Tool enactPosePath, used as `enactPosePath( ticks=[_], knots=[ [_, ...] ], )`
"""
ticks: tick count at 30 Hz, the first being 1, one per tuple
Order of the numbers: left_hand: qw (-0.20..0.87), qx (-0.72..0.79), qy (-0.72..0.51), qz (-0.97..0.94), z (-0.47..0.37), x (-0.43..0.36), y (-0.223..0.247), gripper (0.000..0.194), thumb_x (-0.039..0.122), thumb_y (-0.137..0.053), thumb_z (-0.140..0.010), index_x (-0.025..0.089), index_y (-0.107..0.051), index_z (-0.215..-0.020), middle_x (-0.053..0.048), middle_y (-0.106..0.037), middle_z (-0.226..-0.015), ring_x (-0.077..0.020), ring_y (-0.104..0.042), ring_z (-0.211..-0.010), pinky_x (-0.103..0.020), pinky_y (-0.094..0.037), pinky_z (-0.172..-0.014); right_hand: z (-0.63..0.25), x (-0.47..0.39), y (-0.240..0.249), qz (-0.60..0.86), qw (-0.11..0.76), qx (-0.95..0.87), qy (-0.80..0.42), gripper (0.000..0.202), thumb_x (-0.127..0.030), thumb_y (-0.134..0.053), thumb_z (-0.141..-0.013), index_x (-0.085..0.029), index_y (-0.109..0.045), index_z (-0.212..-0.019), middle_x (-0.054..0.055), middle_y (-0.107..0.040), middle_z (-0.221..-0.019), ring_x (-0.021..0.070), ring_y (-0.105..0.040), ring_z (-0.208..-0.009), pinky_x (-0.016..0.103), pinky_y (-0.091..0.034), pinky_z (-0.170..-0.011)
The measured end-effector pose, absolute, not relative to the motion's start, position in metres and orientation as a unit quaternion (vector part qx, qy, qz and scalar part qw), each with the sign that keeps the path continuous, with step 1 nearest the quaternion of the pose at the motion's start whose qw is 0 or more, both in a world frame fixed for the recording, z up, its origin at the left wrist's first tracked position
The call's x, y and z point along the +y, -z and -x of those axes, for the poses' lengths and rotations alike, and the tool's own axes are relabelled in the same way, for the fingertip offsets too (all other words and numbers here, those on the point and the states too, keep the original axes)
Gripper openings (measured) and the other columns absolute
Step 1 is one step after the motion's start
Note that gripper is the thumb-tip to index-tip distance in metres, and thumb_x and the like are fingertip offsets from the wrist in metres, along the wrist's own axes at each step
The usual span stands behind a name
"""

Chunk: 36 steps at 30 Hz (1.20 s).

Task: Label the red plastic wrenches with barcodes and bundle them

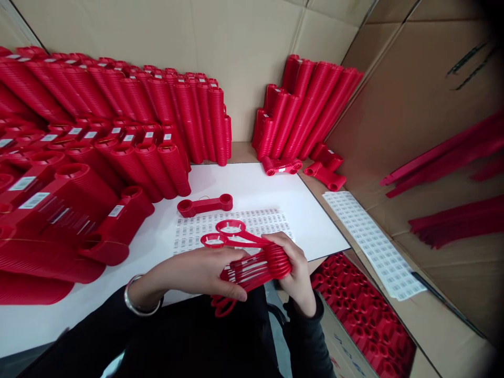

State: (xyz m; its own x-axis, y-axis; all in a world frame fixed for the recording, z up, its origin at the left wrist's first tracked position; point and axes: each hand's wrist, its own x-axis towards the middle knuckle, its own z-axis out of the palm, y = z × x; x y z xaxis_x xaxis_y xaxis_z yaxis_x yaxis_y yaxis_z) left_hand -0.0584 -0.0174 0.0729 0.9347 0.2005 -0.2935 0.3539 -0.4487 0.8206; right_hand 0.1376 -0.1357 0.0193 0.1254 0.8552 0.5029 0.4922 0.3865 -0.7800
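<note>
Between my two hands is a bundle of red plastic pieces point(252, 269) with ring-shaped ends. My left hand point(205, 270), a silver bangle on its wrist, is wrapped round the left part of the bundle. My right hand point(293, 268) grips the stacked rings at the bundle's right end. Two red rings point(230, 227) on thin arms fan out above the rest, and another ring hangs below my left hand. Just beyond the hands lies a sheet of barcode labels point(197, 229) on the white board point(252, 184), with a single red piece point(205, 205) behind it.
Tall stacks of red pieces point(157, 100) with labels fill the left side. More stacks point(311, 110) lean at the back right, with small bundles point(281, 166) before them. At right are label sheets point(374, 244) and a box of red pieces point(362, 310); cardboard walls point(244, 52) stand behind.
</note>
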Motion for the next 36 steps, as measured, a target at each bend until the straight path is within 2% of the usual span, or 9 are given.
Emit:
enactPosePath(
  ticks=[3, 7, 9, 12, 15, 21, 27, 32, 36],
  knots=[
    [0.462, 0.180, 0.079, -0.865, 0.054, -0.027, -0.063, 0.053, 0.053, -0.076, -0.068, 0.023, -0.059, -0.109, -0.006, -0.069, -0.101, -0.0285, -0.064, -0.093, -0.032, -0.047, -0.077, -0.138, -0.133, -0.016, 0.535, 0.525, -0.639, -0.172, 0.038, -0.010, -0.053, -0.090, -0.028, -0.058, -0.122, 0.003, -0.063, -0.103, 0.0168, -0.061, -0.094, 0.030, -0.048, -0.082],
    [0.427, 0.217, 0.104, -0.872, 0.052, -0.030, -0.063, 0.039, 0.039, -0.064, -0.078, 0.020, -0.056, -0.110, -0.007, -0.067, -0.098, -0.0278, -0.063, -0.091, -0.034, -0.047, -0.076, -0.139, -0.132, -0.012, 0.556, 0.503, -0.634, -0.188, 0.037, -0.006, -0.051, -0.088, -0.026, -0.059, -0.118, 0.003, -0.063, -0.101, 0.0171, -0.061, -0.095, 0.029, -0.047, -0.082],
    [0.452, 0.241, 0.098, -0.853, 0.051, -0.026, -0.067, 0.040, 0.043, -0.063, -0.080, 0.020, -0.055, -0.111, -0.007, -0.068, -0.101, -0.0266, -0.063, -0.090, -0.034, -0.047, -0.076, -0.140, -0.133, -0.012, 0.567, 0.499, -0.625, -0.198, 0.033, -0.007, -0.052, -0.087, -0.025, -0.060, -0.114, 0.003, -0.063, -0.099, 0.0174, -0.062, -0.094, 0.029, -0.047, -0.081],
    [0.513, 0.281, 0.021, -0.811, 0.051, -0.019, -0.067, 0.038, 0.054, -0.052, -0.088, 0.020, -0.058, -0.105, -0.006, -0.068, -0.103, -0.0245, -0.063, -0.094, -0.034, -0.048, -0.081, -0.140, -0.135, -0.011, 0.588, 0.503, -0.597, -0.215, 0.036, -0.006, -0.052, -0.085, -0.025, -0.059, -0.115, 0.003, -0.064, -0.102, 0.0176, -0.062, -0.095, 0.028, -0.047, -0.082],
    [0.509, 0.313, -0.096, -0.796, 0.049, -0.014, -0.061, 0.038, 0.050, -0.037, -0.097, 0.019, -0.059, -0.093, -0.005, -0.066, -0.094, -0.0222, -0.062, -0.090, -0.034, -0.047, -0.081, -0.139, -0.136, -0.009, 0.601, 0.507, -0.570, -0.238, 0.043, -0.003, -0.049, -0.084, -0.025, -0.057, -0.120, 0.003, -0.064, -0.109, 0.0176, -0.062, -0.101, 0.028, -0.047, -0.086],
    [0.444, 0.275, -0.222, -0.823, 0.044, -0.013, -0.052, 0.023, 0.038, -0.043, -0.098, 0.020, -0.057, -0.090, -0.003, -0.061, -0.097, -0.0185, -0.059, -0.090, -0.031, -0.046, -0.081, -0.131, -0.136, -0.005, 0.604, 0.493, -0.563, -0.273, 0.039, -0.007, -0.051, -0.086, -0.022, -0.059, -0.122, 0.005, -0.066, -0.112, 0.0180, -0.062, -0.103, 0.029, -0.047, -0.089],
    [0.386, 0.331, -0.228, -0.830, 0.033, 0.003, -0.054, 0.030, 0.040, -0.050, -0.093, 0.018, -0.052, -0.073, 0.000, -0.057, -0.076, -0.0149, -0.057, -0.069, -0.026, -0.044, -0.059, -0.128, -0.140, -0.006, 0.593, 0.504, -0.541, -0.319, 0.038, -0.007, -0.050, -0.083, -0.021, -0.063, -0.116, 0.004, -0.069, -0.109, 0.0183, -0.064, -0.099, 0.029, -0.049, -0.087],
    [0.320, 0.274, -0.151, -0.894, -0.002, 0.032, -0.043, 0.014, 0.026, -0.052, -0.091, 0.017, -0.062, -0.090, -0.005, -0.067, -0.090, -0.0195, -0.062, -0.080, -0.032, -0.048, -0.074, -0.151, -0.148, 0.003, 0.652, 0.570, -0.439, -0.239, 0.033, -0.011, -0.051, -0.079, -0.019, -0.065, -0.108, 0.003, -0.072, -0.100, 0.0196, -0.066, -0.093, 0.029, -0.050, -0.083],
    [0.278, 0.220, -0.151, -0.923, -0.057, 0.047, -0.020, 0.026, 0.015, -0.043, -0.093, 0.015, -0.061, -0.112, -0.010, -0.063, -0.110, -0.0217, -0.061, -0.101, -0.034, -0.047, -0.091, -0.170, -0.147, 0.014, 0.694, 0.590, -0.379, -0.164, 0.037, -0.013, -0.048, -0.074, -0.017, -0.066, -0.106, 0.006, -0.072, -0.105, 0.0218, -0.066, -0.096, 0.031, -0.050, -0.085]
  ],
)
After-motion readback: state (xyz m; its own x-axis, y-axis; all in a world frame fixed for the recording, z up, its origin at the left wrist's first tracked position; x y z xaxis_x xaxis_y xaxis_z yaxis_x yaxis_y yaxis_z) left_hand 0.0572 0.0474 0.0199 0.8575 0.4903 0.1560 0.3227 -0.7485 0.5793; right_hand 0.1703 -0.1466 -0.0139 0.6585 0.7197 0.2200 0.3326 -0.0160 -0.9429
